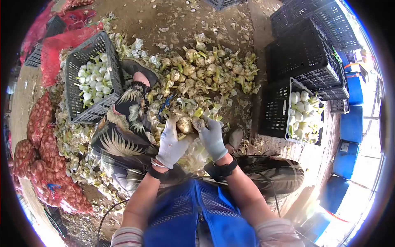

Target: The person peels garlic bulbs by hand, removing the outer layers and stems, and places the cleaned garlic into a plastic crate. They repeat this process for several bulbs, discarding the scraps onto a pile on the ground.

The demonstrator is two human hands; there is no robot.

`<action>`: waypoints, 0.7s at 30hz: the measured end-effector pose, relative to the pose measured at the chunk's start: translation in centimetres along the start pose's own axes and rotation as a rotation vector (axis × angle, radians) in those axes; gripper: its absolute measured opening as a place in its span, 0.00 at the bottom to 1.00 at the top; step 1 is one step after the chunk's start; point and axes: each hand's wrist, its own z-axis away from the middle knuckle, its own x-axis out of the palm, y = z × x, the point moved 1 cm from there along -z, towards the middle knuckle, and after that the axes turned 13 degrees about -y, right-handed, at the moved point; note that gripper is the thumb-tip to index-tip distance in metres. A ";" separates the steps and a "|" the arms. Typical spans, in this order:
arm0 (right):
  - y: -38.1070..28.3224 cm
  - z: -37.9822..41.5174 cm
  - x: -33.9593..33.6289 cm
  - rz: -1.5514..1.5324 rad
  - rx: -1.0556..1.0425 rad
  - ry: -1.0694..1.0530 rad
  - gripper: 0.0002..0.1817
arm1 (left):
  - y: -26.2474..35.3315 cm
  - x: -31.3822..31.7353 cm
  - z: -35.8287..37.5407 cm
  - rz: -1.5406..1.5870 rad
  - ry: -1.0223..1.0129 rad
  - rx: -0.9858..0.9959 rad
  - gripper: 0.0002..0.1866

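Blue vest (197,218) fills the bottom of the view, nearest the lens, with two bare forearms reaching out from it. Beyond lies the dirt floor (173,16), then a wide heap of bulbs (214,70) with green stalks and loose skins. Black crates (306,53) stand stacked on the right; one crate (273,111) there and a grey crate (82,61) on the left both hold trimmed white bulbs. Red net sacks (41,136) lie along the left edge.

Both hands are gloved. Left hand (172,142) is closed around a bulb (185,124), just above the lap; right hand (212,138) is closed on its stalk end. Likely light and firm, with papery, slippery skin; the round body gives the surest hold.
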 end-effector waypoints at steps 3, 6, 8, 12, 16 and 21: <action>-2.9 1.0 -1.3 0.020 -0.036 -0.079 0.14 | -0.3 -0.7 0.2 0.474 -0.119 -0.132 0.32; -1.3 1.1 -1.4 -0.323 0.067 -0.164 0.17 | -0.4 -0.9 0.5 0.645 -0.182 -0.095 0.32; -1.3 1.0 -1.4 -0.544 0.086 -0.206 0.17 | 0.4 -0.8 0.4 0.465 -0.190 -0.142 0.29; -3.4 1.3 -2.1 -0.564 -0.049 -0.359 0.17 | 0.8 -1.6 1.0 0.007 -0.100 0.106 0.16; -4.6 1.4 -2.6 -0.093 -0.127 -0.347 0.16 | -2.6 -1.5 2.2 0.291 -0.229 -0.089 0.13; -5.3 1.1 -2.5 0.351 -0.302 -0.308 0.23 | 2.4 -2.1 2.7 1.192 -0.464 -0.740 0.30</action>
